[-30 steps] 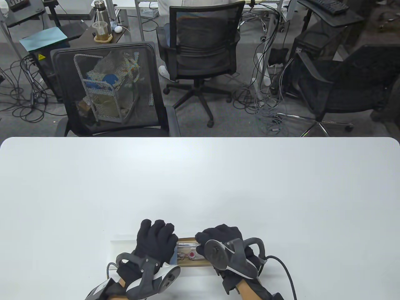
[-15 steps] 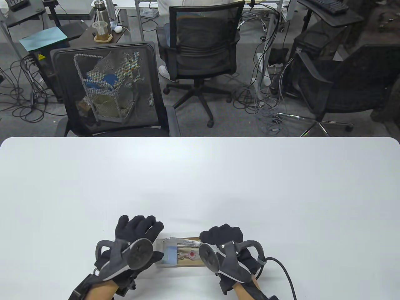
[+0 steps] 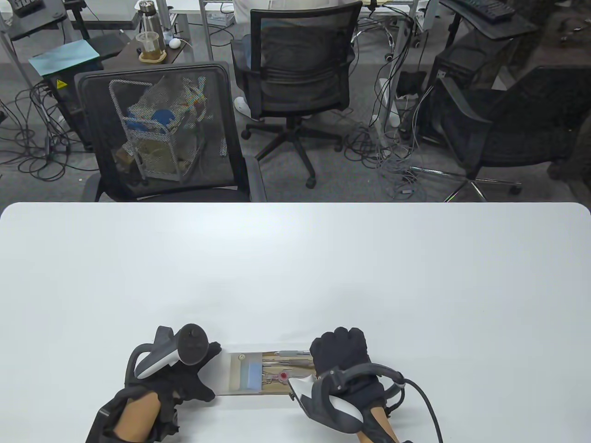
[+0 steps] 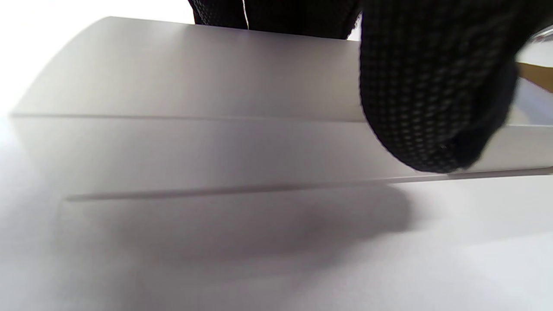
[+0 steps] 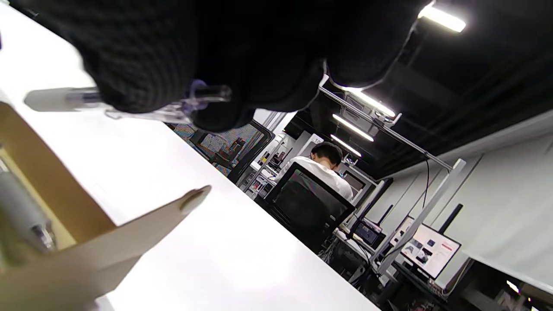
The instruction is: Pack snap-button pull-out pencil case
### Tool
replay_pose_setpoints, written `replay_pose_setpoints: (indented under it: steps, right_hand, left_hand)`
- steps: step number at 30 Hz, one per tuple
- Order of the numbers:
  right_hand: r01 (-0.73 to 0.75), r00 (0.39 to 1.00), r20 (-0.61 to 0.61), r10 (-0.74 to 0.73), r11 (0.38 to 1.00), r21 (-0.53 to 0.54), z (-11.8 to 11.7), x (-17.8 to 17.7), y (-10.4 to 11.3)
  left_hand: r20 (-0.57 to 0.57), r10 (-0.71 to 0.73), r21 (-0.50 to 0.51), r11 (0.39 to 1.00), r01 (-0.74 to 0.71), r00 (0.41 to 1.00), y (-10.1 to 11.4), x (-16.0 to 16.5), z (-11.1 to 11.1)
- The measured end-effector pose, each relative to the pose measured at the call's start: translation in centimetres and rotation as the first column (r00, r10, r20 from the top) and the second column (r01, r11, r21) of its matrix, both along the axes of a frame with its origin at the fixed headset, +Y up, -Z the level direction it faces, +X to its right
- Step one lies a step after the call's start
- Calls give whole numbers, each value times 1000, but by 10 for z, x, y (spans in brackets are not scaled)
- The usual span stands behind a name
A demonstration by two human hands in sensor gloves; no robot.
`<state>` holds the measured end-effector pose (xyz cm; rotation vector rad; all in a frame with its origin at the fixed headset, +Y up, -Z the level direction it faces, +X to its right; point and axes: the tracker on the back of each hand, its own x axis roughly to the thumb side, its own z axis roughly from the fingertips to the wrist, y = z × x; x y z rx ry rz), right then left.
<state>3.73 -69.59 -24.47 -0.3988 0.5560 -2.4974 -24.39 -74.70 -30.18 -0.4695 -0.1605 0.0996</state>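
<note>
— Lying near the bench's (image 3: pixel 295 258) front edge: pencil case (image 3: pixel 265 374), tray partly out, pens and a blue eraser (image 3: pixel 253 374) showing.
— Hands?
— Left hand (image 3: pixel 184 374) grips the translucent sleeve end. Right hand (image 3: pixel 344 362), fingers curled, holds a clear pen (image 5: pixel 129 101) over the tray's right end.

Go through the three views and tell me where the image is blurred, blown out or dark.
Table view: sharp and evenly lit, the case clear between the left hand and right hand. Left wrist view: top left blown out to white, the fingers and the case's pale side soft, a shadow beneath it. Right wrist view: the glove dark, ceiling lights glaring, the near cardboard flap out of focus.
</note>
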Motion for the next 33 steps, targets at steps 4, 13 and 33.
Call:
replay_pose_setpoints:
  steps: [4, 13, 33]
  right_hand:
    - [-7, 1000, -16, 7, 1000, -13, -6, -12, -10]
    - [-36, 998, -57, 34, 999, -34, -18, -33, -31]
    - [-31, 993, -113, 21, 996, -79, -29, -29, -56]
  left_hand:
    - [-1, 19, -9, 1000, -19, 1000, -2, -2, -1]
    - [9, 11, 3, 1000, -11, 1000, -2, -2, -1]
    - [-2, -28, -2, 1000, 28, 1000, -3, 1, 0]
